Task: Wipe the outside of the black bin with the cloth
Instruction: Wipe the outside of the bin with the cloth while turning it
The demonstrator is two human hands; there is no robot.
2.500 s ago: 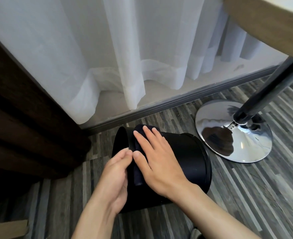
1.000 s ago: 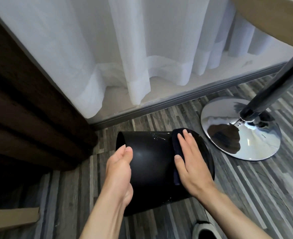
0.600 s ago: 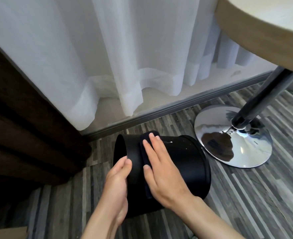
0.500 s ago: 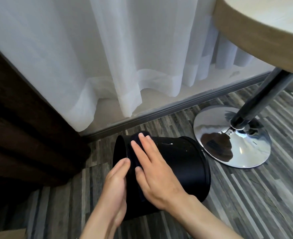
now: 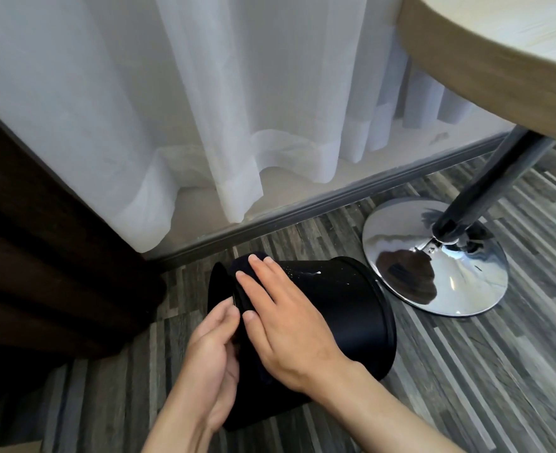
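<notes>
The black bin (image 5: 345, 308) lies on its side on the striped floor, its flat base turned left and its rim to the right. A dark cloth (image 5: 241, 289) is draped over the bin's wall near the base end. My right hand (image 5: 283, 325) lies flat on the cloth, fingers spread, pressing it against the bin. My left hand (image 5: 211, 364) cups the base edge of the bin from the left, its thumb touching the cloth. White specks show on the upper wall of the bin.
A chrome pedestal base (image 5: 433, 259) with a dark pole (image 5: 492, 178) stands just right of the bin, under a round wooden tabletop (image 5: 499, 57). White curtains (image 5: 204, 109) hang behind. Dark wooden furniture (image 5: 41, 256) fills the left side.
My right hand slid the cloth from the rim end of the bin leftward to the base end, beside my left hand. The left hand stayed on the base edge.
</notes>
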